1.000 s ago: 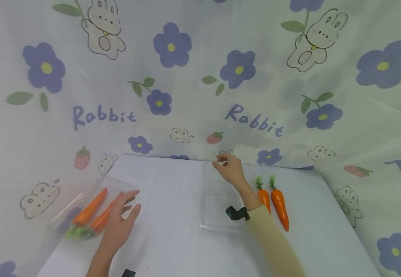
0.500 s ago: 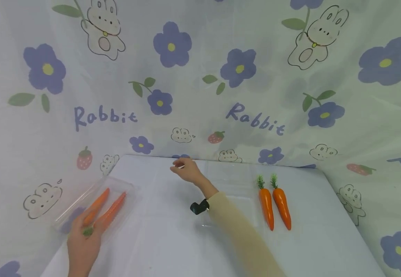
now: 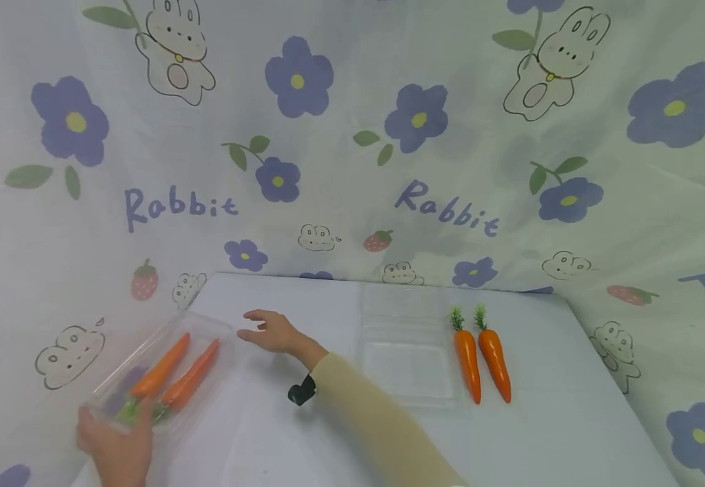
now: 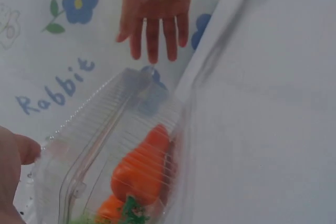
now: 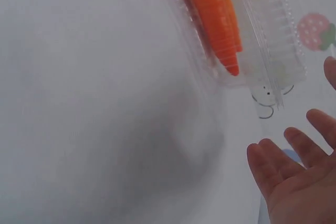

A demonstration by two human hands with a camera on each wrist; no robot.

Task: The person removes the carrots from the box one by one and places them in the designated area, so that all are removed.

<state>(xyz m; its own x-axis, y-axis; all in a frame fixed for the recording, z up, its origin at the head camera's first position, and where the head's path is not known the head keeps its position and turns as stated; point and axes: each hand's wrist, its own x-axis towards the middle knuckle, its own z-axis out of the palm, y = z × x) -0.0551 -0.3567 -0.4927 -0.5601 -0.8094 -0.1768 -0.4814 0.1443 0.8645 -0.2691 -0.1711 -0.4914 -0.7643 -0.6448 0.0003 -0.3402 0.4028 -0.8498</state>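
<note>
Two orange carrots (image 3: 191, 379) with green tops lie in a clear plastic box (image 3: 212, 326) at the table's left side. My left hand (image 3: 116, 443) is at the box's near end, its thumb and fingers spread about that end. In the left wrist view, a digit (image 4: 29, 149) touches or nearly touches the box's side; the other fingers are out of view. My right hand (image 3: 270, 331) hovers beyond the box's far end, fingers extended, holding nothing. In the right wrist view its fingers (image 5: 262, 163) are apart from the box and the carrot tips (image 5: 228, 64).
Another clear plastic box (image 3: 410, 368) stands open mid-table, with its lid (image 3: 404, 301) laid back. To its right lie two carrots (image 3: 467, 365) side by side, tops toward the back. A cloth (image 3: 328, 149) printed with flowers and rabbits hangs behind the white table (image 3: 572, 419).
My right hand has moved left from above the middle box toward the left box. My left hand has shifted from over the carrots down to the left box's near end.
</note>
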